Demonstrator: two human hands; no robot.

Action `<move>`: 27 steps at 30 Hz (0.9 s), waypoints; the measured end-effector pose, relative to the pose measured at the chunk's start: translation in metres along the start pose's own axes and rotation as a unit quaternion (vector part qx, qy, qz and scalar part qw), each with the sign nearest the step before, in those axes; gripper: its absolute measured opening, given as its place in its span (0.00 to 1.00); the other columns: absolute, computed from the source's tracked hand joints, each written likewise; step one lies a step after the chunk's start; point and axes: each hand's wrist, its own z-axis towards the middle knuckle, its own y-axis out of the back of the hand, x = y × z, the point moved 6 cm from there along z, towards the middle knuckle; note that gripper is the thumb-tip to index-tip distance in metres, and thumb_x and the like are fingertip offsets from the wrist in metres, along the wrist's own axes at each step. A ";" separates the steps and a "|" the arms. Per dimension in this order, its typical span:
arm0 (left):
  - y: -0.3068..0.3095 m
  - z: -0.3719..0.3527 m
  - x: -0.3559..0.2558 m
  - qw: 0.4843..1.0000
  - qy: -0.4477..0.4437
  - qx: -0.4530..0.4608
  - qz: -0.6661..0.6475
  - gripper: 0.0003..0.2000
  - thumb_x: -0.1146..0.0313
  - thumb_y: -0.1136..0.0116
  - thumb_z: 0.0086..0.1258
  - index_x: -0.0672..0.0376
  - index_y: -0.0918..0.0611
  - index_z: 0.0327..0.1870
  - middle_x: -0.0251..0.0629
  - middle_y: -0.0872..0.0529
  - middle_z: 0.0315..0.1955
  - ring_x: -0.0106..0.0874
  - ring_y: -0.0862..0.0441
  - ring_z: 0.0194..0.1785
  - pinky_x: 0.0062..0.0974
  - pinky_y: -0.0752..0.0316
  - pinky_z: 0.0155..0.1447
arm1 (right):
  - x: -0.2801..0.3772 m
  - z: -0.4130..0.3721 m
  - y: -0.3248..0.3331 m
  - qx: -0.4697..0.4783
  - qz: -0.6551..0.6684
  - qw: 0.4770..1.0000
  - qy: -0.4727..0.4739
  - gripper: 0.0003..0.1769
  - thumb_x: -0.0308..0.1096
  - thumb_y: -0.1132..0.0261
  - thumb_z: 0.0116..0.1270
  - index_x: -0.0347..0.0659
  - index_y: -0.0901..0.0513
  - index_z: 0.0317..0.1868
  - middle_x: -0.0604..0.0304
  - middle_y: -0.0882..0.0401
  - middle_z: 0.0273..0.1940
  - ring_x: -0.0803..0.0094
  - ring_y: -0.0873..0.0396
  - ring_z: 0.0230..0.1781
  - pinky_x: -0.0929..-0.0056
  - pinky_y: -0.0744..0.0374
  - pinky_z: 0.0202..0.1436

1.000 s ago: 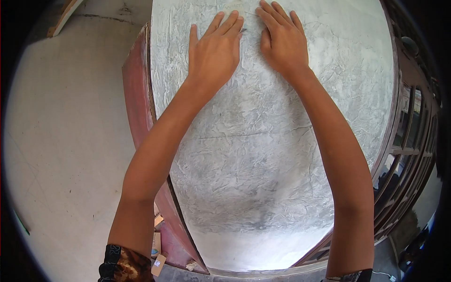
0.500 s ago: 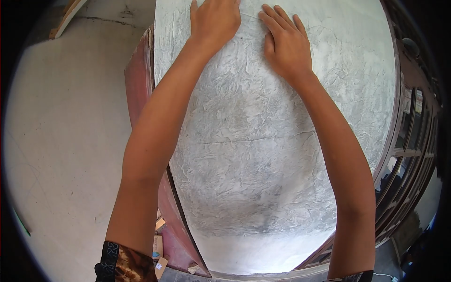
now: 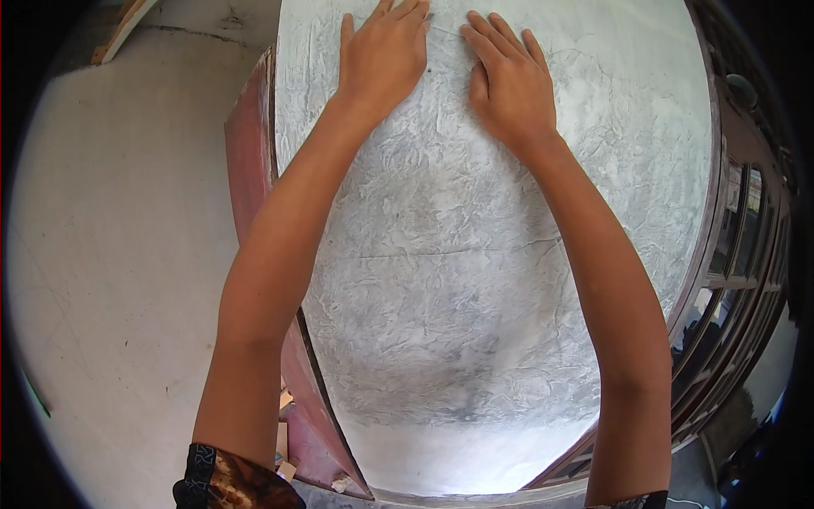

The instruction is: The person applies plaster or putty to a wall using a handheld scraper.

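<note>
Across the middle of the head view spreads a pale grey, wrinkled sheet-like surface (image 3: 441,288) with a thin horizontal crease. My left hand (image 3: 386,55) lies on it near the top edge of the view, palm down, fingers apart and holding nothing. To its right, my right hand (image 3: 513,85) rests on the same surface, fingers spread, also with nothing in it. A gap separates the two hands, with a small dark spot on the surface between them.
Left of the surface runs a dark red panel (image 3: 246,144), beside a plain beige wall or floor (image 3: 127,220). Small cardboard pieces (image 3: 282,441) lie at the lower left. Dark wooden frames with glass panes (image 3: 736,220) stand at the right.
My left hand has moved slightly down and left, showing more of its fingers. My right hand has shifted slightly left. Both stay spread on the surface.
</note>
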 end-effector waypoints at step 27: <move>0.013 -0.045 -0.036 0.998 -0.046 0.021 0.049 0.19 0.65 0.45 0.81 0.51 0.18 0.70 0.30 0.19 0.71 0.37 0.25 0.76 0.61 0.34 0.76 | 0.002 0.000 0.003 -0.009 0.006 1.000 0.002 0.26 0.25 0.43 0.69 0.44 0.17 0.66 0.62 0.22 0.73 0.62 0.30 0.78 0.51 0.38 0.84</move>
